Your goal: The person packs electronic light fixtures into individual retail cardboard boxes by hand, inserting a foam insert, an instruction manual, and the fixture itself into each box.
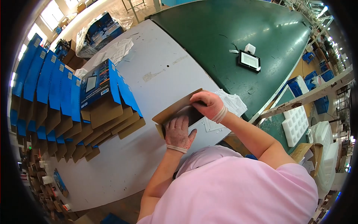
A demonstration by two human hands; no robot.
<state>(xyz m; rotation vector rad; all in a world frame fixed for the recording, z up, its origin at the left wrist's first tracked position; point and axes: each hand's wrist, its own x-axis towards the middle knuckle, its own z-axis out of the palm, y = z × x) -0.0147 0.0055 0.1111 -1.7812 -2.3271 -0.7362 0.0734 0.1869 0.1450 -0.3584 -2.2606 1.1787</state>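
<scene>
An open cardboard box (172,110), brown inside, lies on the pale table in front of me. My left hand (178,133), in a thin whitish-pink glove, rests at its near side, fingers reaching onto the cardboard and thumb spread apart. At the right end, my right hand (209,106), gloved likewise, has its fingers bent round the box's edge. A dark area shows inside the box between the hands, but I cannot make out what it is. Printed sheets (232,105) lie beside and partly beneath my right hand.
Blue printed cartons (97,88) with open brown flaps stand in an overlapping row at left. On the green surface lie a black-framed floodlight (249,61) and a small white block (250,48). More papers (118,51) lie at the far left; a white foam tray (295,126) is at right.
</scene>
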